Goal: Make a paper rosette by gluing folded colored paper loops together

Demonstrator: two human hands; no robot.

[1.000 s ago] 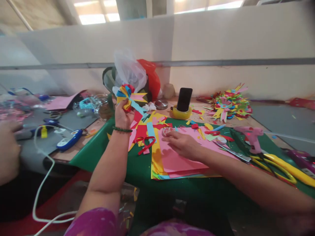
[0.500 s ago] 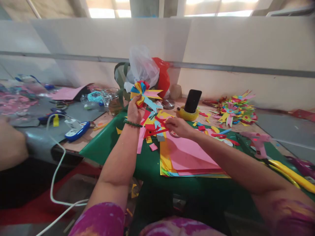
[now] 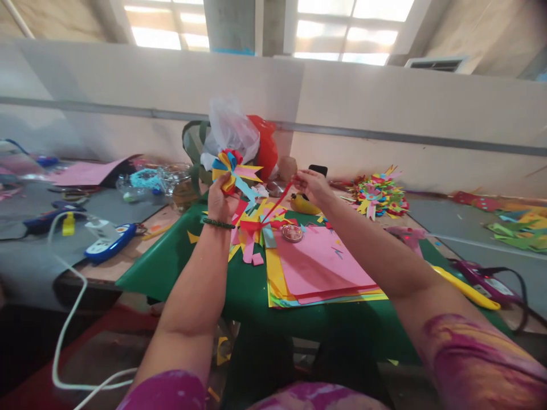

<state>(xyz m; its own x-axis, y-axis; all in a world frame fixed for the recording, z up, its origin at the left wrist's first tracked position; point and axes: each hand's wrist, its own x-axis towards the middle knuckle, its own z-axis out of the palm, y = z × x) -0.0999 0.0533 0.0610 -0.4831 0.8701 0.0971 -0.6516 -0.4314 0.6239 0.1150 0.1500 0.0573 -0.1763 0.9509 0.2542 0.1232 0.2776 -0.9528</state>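
Note:
My left hand (image 3: 223, 202) is closed on a paper rosette (image 3: 228, 166) with looped yellow, blue and red petals. Its notched yellow, pink and light-blue tails point to the right. Off to the right, my right hand (image 3: 315, 187) pinches the end of a thin red paper strip (image 3: 278, 204), which slants down toward the cut paper scraps (image 3: 250, 236). Under that forearm lies a stack of coloured paper sheets (image 3: 320, 267), pink on top. A small round tape-like disc (image 3: 292, 233) rests on the stack.
Behind my right hand are a yellow holder (image 3: 305, 205) and a phone (image 3: 318, 169). Paper rosettes (image 3: 382, 195) are heaped at the back right, near a pink glue gun (image 3: 408, 234). Bags (image 3: 235, 134) stand against the wall. A blue power strip (image 3: 110, 244) lies left with a white cable.
My right hand has risen from the scraps, lifting the red strip and uncovering the round disc. The rosette stays in my left hand. Another person's arm at the left has left the view.

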